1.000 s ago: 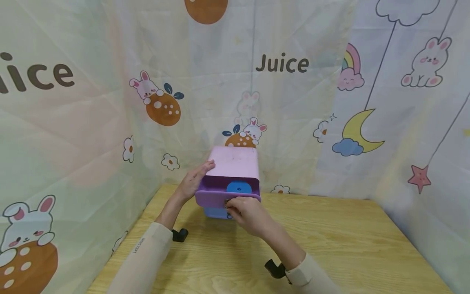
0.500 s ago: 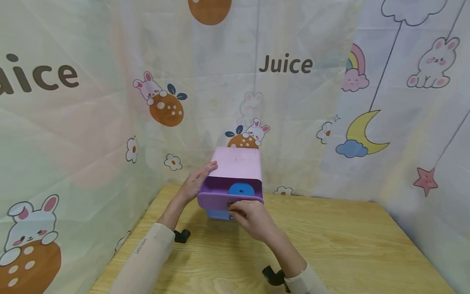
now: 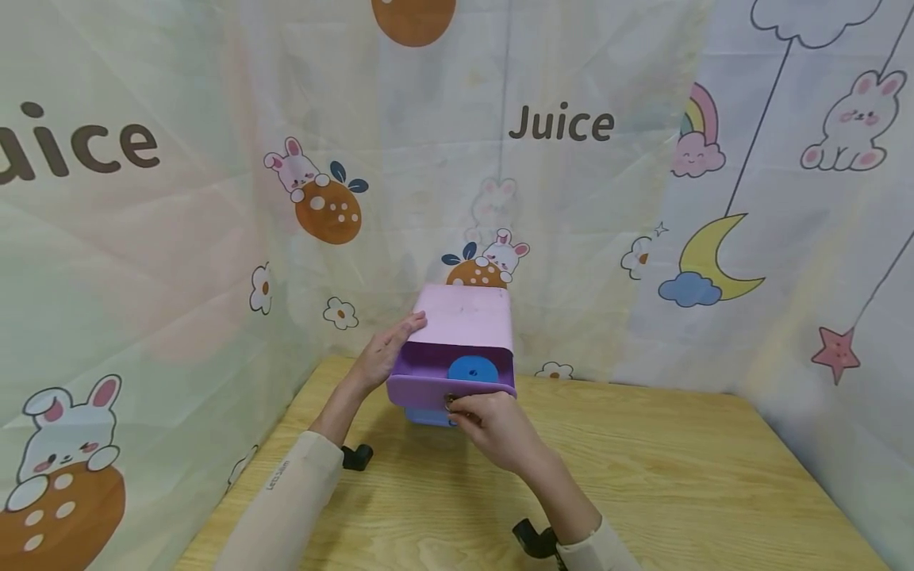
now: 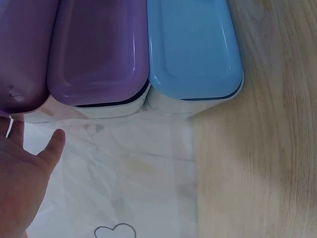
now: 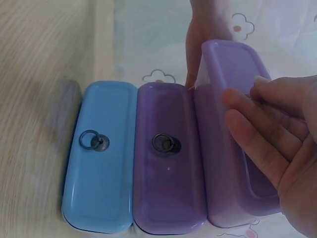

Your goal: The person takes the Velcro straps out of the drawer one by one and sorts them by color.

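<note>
A small drawer cabinet with a pink top stands at the back of the table. Its purple top drawer is pulled out, and a round blue piece shows inside. My right hand pinches the ring pull on that drawer's front. Along the cabinet's left side, my left hand lies with its fingers straight, the tips at the upper edge. Sideways in the right wrist view, a second purple drawer and a light blue drawer are closed, each with a ring pull.
The wood-grain table runs up to a printed cloth backdrop close behind the cabinet. More cloth hangs at the left and right. Black bent pieces sit by each forearm, one by the left sleeve and one by the right sleeve.
Everything in the head view has drifted slightly to the right. Both hands keep their places on the cabinet, and the top drawer stays pulled out.
</note>
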The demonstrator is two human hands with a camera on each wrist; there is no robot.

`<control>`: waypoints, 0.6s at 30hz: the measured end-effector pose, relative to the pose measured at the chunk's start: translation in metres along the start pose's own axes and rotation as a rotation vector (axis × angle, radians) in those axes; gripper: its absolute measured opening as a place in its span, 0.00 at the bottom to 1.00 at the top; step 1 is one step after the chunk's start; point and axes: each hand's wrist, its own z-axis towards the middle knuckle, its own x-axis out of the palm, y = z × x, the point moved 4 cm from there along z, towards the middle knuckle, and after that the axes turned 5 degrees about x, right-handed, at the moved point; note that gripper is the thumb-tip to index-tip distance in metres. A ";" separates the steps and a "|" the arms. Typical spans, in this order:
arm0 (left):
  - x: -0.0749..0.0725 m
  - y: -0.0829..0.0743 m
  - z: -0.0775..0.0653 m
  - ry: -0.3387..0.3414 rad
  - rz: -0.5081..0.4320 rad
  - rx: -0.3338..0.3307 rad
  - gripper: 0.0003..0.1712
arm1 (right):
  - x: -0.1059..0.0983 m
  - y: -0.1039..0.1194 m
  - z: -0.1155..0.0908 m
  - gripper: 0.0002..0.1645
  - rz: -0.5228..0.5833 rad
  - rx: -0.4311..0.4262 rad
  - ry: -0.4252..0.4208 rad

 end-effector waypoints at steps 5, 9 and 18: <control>0.000 0.000 0.000 0.001 0.003 -0.005 0.29 | -0.001 0.001 0.000 0.04 -0.010 -0.021 -0.003; 0.000 -0.001 0.000 -0.001 0.008 0.005 0.28 | -0.002 0.004 -0.001 0.04 -0.011 -0.059 -0.009; -0.001 0.000 -0.001 -0.010 0.008 -0.020 0.29 | -0.004 0.013 -0.003 0.04 -0.028 -0.035 0.071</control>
